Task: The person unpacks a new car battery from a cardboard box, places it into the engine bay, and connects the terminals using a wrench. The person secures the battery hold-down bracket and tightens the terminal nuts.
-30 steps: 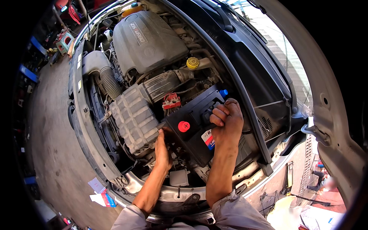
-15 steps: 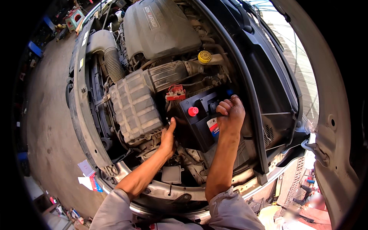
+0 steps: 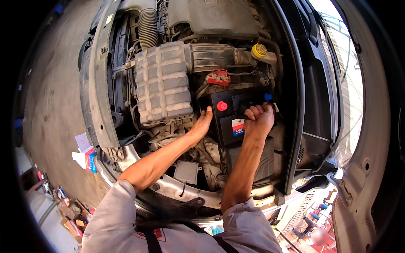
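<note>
A black car battery (image 3: 249, 107) with a printed label sits level in the engine bay, a red cap (image 3: 222, 106) at its left and a blue cap (image 3: 268, 97) at its right. My right hand (image 3: 260, 119) is closed at the battery's top near the blue cap, fingers curled round what seems to be its handle. Against the battery's left side lies my left hand (image 3: 202, 123), thumb stretched upward along the edge, its other fingers hidden below. Just beyond the battery, a red terminal cover (image 3: 218, 77) rests on its cable.
A ribbed airbox (image 3: 163, 82) stands left of the battery, with an air duct (image 3: 219, 57) behind it. The yellow filler cap (image 3: 259, 50) is at the far right. A metal front crossmember (image 3: 192, 197) runs beneath my forearms. The raised hood (image 3: 358, 168) curves along the right.
The battery has gone from tilted to level, coming down between the airbox and the right-hand panel. Both hands have stayed on it. My view has shifted, so the engine bay appears turned.
</note>
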The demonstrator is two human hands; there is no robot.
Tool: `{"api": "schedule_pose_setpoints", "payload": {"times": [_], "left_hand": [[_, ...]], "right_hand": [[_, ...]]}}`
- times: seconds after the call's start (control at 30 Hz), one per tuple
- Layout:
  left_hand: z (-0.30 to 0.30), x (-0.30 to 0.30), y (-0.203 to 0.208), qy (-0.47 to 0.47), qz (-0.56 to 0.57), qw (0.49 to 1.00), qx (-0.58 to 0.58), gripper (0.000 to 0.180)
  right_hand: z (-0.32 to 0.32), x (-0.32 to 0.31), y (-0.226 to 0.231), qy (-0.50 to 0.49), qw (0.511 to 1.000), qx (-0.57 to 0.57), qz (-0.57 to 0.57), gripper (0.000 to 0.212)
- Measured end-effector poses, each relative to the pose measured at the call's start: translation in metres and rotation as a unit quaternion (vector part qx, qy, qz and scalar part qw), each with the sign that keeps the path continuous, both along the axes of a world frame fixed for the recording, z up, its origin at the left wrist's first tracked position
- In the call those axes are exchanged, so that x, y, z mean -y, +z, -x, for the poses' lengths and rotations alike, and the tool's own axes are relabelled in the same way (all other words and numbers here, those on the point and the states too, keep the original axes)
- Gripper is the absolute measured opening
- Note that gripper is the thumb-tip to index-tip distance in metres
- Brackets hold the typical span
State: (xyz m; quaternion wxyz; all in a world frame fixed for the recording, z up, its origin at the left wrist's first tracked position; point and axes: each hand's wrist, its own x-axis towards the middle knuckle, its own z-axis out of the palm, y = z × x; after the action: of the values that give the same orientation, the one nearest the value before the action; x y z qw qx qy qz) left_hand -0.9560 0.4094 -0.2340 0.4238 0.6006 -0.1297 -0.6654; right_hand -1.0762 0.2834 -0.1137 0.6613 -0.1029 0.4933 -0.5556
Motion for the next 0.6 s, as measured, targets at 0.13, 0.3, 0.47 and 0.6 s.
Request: {"api": "schedule_pose_setpoints", "payload": {"times": [0.13, 0.3, 0.47, 0.6], "left_hand": [[-0.006, 0.001, 0.021, -0.014, 0.012, 1.000, 0.011, 0.110], [-0.002, -0.001, -0.010, 0.003, 0.081, 0.997, 0.001, 0.109], [0.001, 0.011, -0.011, -0.006, 0.053, 0.999, 0.007, 0.101], [-0.002, 0.009, -0.036, 0.036, 0.058, 0.996, -0.052, 0.095]], "right_hand": [[0.000, 0.004, -0.005, 0.016, 1.000, -0.006, 0.019, 0.009], [-0.006, -0.006, 0.000, 0.030, 0.997, -0.051, 0.039, 0.008], [-0.004, -0.005, -0.003, 0.017, 0.996, -0.072, 0.046, 0.009], [-0.013, -0.006, -0.008, 0.030, 0.997, -0.043, 0.061, 0.009]]}}
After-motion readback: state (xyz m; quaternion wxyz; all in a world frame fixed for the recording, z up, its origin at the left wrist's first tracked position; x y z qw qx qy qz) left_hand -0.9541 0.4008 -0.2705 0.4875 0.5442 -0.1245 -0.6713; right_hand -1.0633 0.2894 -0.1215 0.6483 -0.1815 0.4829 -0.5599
